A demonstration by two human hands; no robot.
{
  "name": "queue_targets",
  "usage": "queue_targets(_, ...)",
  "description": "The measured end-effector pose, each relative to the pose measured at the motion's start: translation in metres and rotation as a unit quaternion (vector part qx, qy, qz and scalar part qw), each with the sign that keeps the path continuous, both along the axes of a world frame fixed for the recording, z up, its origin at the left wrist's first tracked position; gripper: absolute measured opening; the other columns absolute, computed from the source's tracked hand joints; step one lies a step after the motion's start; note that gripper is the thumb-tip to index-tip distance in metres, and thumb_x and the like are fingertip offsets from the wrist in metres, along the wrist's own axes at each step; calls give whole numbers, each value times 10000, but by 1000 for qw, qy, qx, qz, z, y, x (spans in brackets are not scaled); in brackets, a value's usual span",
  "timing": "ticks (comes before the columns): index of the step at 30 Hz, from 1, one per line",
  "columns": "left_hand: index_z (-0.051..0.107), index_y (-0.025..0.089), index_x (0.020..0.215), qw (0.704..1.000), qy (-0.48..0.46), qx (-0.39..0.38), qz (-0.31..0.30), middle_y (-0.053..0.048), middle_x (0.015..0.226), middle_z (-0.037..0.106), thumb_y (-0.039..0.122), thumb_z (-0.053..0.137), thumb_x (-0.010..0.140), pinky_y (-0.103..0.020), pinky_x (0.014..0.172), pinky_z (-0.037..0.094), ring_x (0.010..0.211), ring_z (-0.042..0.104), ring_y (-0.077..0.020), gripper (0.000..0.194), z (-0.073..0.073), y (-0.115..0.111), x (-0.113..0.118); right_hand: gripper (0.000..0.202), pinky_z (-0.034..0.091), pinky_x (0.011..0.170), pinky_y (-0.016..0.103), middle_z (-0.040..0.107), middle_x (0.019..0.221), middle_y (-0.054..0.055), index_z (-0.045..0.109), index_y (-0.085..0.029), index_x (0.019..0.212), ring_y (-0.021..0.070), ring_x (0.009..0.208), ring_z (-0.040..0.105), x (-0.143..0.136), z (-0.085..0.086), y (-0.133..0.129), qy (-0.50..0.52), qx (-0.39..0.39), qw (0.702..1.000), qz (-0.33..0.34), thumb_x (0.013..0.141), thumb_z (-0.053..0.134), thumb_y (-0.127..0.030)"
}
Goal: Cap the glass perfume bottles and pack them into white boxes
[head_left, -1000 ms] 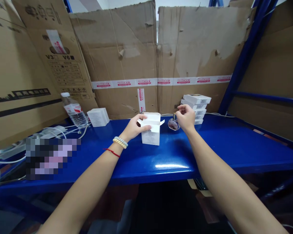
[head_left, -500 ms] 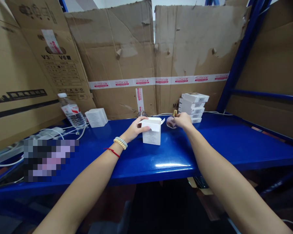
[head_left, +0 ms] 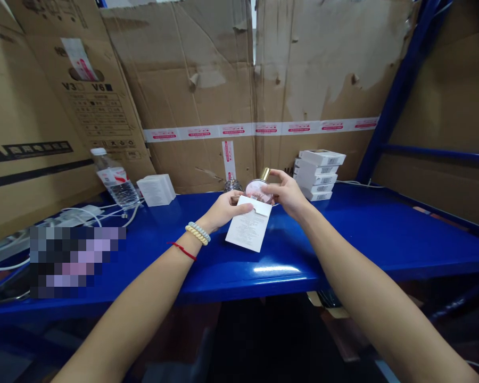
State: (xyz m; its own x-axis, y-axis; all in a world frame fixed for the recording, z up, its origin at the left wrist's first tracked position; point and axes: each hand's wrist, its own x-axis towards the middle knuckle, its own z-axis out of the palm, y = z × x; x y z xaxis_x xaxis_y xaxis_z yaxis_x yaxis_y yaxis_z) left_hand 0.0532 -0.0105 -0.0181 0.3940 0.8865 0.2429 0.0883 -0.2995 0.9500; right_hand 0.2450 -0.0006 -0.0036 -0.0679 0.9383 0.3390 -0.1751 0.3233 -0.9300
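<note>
My left hand (head_left: 224, 211) is closed on a small white carton (head_left: 247, 229), which is tilted, with its printed face toward me. Just behind the carton's upper edge, my right hand (head_left: 288, 194) grips a round perfume bottle (head_left: 258, 190) with pinkish glass and a gold cap. The bottle's lower edge meets the top of the carton in view; whether it is inside the opening I cannot tell. Behind my left hand a clear ridged glass or plastic object (head_left: 233, 184) is partly hidden.
On the blue table (head_left: 343, 234), a stack of white boxes (head_left: 317, 173) stands at the back right. To the left are another white carton (head_left: 156, 190), a water bottle (head_left: 115, 180), a power strip (head_left: 80, 214) with cables and a blurred-out patch. Cardboard sheets (head_left: 199, 96) wall the back.
My right hand has lifted the perfume bottle off to the left, up to the carton. The carton has gone from upright to tilted, and its top flaps no longer stick out.
</note>
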Motion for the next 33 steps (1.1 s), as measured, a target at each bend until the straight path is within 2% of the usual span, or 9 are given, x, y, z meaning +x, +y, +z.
queue_targets(3,557,119,979,1000,-11,10,5,-86,916,674,355,794,615,-303,696,480,774,641,-174,494,-1,1,1,853,312,395,210,536,517,-84,367,-238,1351,97,425,451,-4,1,-6,-40,19,998,45,579,724,-175)
queue_targets(6,558,117,938,1000,-24,-5,7,-66,857,670,369,803,599,-298,688,473,742,635,-163,489,-4,3,3,796,313,425,209,511,520,-89,406,-236,1338,89,453,439,-4,1,-8,-89,17,994,57,592,676,-171)
queue_targets(10,564,120,890,998,-39,-56,3,-62,819,676,432,802,583,-298,652,473,707,637,-167,499,-11,6,9,540,311,432,212,508,515,-84,530,-213,1112,91,451,435,-5,-3,-1,-143,-21,989,16,581,608,-159)
queue_targets(14,586,122,839,996,-55,-73,-1,-59,811,681,458,787,593,-277,616,469,688,634,-159,462,-17,7,14,359,340,471,214,549,585,-58,511,-203,882,107,517,492,-6,-11,8,-147,-53,987,-25,549,639,-172)
queue_targets(18,600,121,871,996,-70,-62,13,-60,821,687,456,783,594,-284,629,479,699,637,-162,471,-18,6,15,230,361,515,227,579,636,-27,527,-182,743,113,575,508,-7,-14,10,-142,-54,988,-5,544,642,-186)
queue_targets(21,598,122,904,997,-71,-34,22,-71,847,691,459,772,606,-295,645,488,730,643,-176,483,-18,7,15,141,360,526,240,577,607,-23,566,-170,682,110,559,495,-7,-11,6,-142,-29,989,16,567,636,-211)
queue_targets(24,578,130,925,996,-79,18,38,-71,864,688,451,764,615,-301,673,498,769,644,-180,483,-18,8,14,174,398,575,260,626,643,-15,621,-170,740,123,593,537,-5,-6,1,-122,9,992,32,585,666,-237)
queue_targets(28,529,149,980,990,-80,99,54,-65,902,673,401,765,626,-307,704,504,811,642,-180,495,-19,8,12,220,443,687,293,686,771,11,690,-176,817,142,708,590,1,-1,-2,-122,98,986,53,623,701,-278)
queue_targets(33,531,155,997,983,-10,170,65,-44,884,650,377,769,627,-302,683,496,764,626,-166,493,-18,7,6,229,446,657,294,699,778,29,724,-174,826,147,700,588,6,-1,-2,-163,160,973,42,633,722,-296)
